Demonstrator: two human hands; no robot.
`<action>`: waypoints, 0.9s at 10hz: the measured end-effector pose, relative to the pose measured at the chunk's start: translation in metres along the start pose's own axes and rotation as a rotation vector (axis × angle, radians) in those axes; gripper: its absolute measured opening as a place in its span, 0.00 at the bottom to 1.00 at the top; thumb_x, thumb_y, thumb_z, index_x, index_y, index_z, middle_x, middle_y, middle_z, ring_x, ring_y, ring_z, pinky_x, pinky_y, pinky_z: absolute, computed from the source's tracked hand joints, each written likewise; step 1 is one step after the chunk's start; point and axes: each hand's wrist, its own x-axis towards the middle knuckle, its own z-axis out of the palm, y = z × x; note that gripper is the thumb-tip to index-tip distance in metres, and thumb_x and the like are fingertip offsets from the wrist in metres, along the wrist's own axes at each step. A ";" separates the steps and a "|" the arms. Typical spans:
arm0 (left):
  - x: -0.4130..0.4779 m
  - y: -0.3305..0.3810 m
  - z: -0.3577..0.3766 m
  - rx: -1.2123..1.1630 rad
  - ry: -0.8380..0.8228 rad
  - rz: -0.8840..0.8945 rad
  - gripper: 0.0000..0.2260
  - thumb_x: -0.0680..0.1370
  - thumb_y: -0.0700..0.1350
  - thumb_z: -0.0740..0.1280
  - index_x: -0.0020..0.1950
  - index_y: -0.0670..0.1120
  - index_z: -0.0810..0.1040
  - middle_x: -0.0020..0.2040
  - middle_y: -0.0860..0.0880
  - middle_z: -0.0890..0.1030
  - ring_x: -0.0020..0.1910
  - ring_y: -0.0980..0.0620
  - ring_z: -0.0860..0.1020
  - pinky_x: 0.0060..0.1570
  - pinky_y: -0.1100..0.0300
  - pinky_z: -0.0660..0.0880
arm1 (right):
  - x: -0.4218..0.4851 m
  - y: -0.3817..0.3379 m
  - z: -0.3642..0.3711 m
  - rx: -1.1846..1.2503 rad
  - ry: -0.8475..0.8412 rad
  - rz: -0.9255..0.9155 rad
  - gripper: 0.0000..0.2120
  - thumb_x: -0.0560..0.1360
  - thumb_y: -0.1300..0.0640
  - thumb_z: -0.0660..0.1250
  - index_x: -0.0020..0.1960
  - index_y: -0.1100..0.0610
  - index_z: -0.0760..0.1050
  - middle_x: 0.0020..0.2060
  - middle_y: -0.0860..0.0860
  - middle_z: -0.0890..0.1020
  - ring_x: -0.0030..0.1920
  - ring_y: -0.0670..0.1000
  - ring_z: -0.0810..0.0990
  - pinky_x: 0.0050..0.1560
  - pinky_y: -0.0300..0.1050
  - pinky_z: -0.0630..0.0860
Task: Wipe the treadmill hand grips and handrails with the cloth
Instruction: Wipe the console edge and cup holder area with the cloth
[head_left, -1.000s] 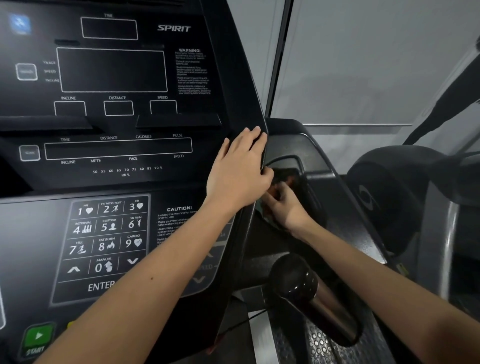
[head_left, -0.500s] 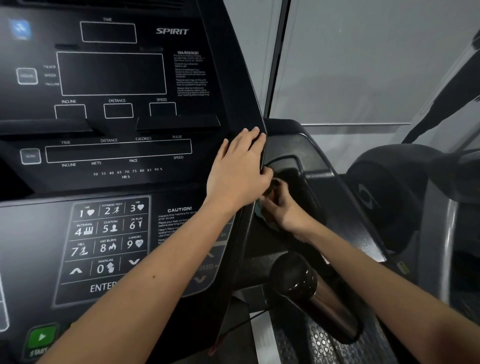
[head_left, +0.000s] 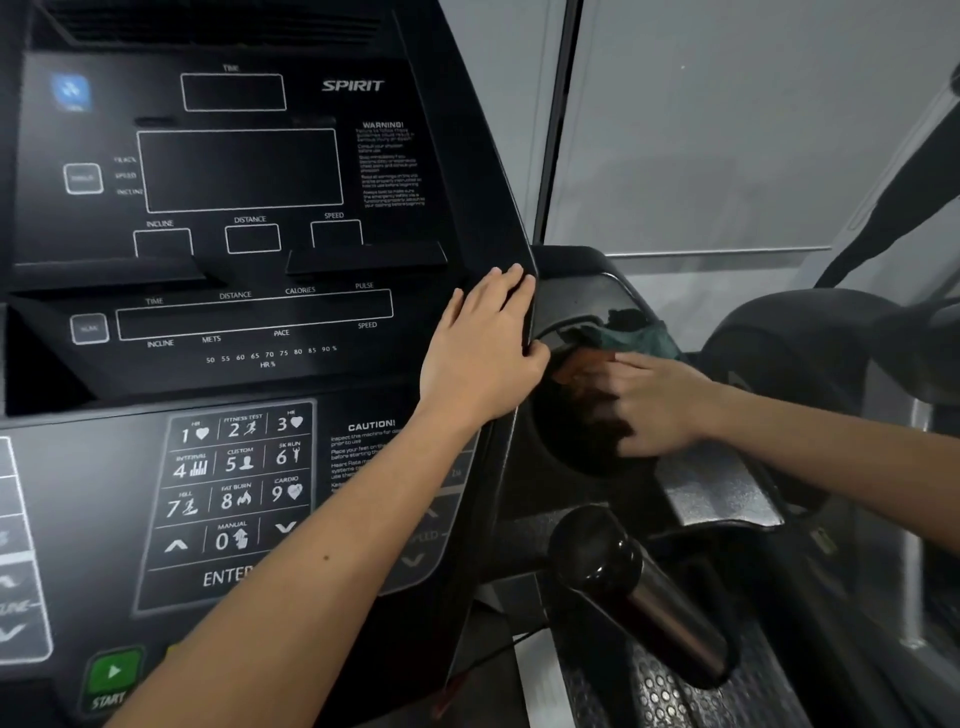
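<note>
My left hand (head_left: 480, 343) lies flat on the right edge of the black treadmill console (head_left: 260, 322), its thumb hooked round the edge. My right hand (head_left: 657, 402) reaches into the round cup-holder recess (head_left: 576, 457) beside the console and holds a bunched cloth (head_left: 618, 340), dark green above and orange-brown near the fingers. The cloth lies against the recess's upper rim, and my fingers cover part of it. A black cylindrical hand grip (head_left: 639, 587) juts toward me below the recess.
The console keypad (head_left: 234, 483) and green START button (head_left: 111, 675) lie under my left forearm. A grey textured side panel (head_left: 719, 491) sits right of the recess. Another machine's dark housing (head_left: 810, 353) stands at the right, with a pale wall behind.
My right hand has come up out of the recess and shifted right, dragging the cloth up so the green part now shows at the rim. My left hand has stayed put.
</note>
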 end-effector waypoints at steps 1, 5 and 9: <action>0.000 0.000 0.000 0.005 0.002 0.005 0.28 0.79 0.50 0.58 0.76 0.48 0.53 0.77 0.53 0.53 0.76 0.56 0.47 0.73 0.57 0.44 | 0.005 -0.002 0.001 -0.047 0.008 0.046 0.27 0.75 0.41 0.55 0.71 0.48 0.64 0.76 0.51 0.53 0.76 0.50 0.46 0.74 0.48 0.41; -0.002 0.001 -0.001 0.009 0.005 -0.001 0.27 0.79 0.50 0.57 0.76 0.48 0.53 0.77 0.53 0.53 0.76 0.56 0.48 0.73 0.57 0.44 | 0.004 -0.012 -0.002 0.001 0.041 0.085 0.20 0.76 0.51 0.57 0.65 0.57 0.71 0.67 0.54 0.70 0.69 0.53 0.65 0.70 0.47 0.60; 0.001 0.002 0.000 0.006 0.026 -0.010 0.28 0.78 0.50 0.59 0.76 0.49 0.55 0.76 0.53 0.55 0.76 0.55 0.49 0.73 0.55 0.46 | -0.031 -0.052 -0.008 1.325 0.088 0.186 0.13 0.80 0.53 0.55 0.48 0.59 0.75 0.44 0.54 0.81 0.47 0.52 0.78 0.60 0.52 0.71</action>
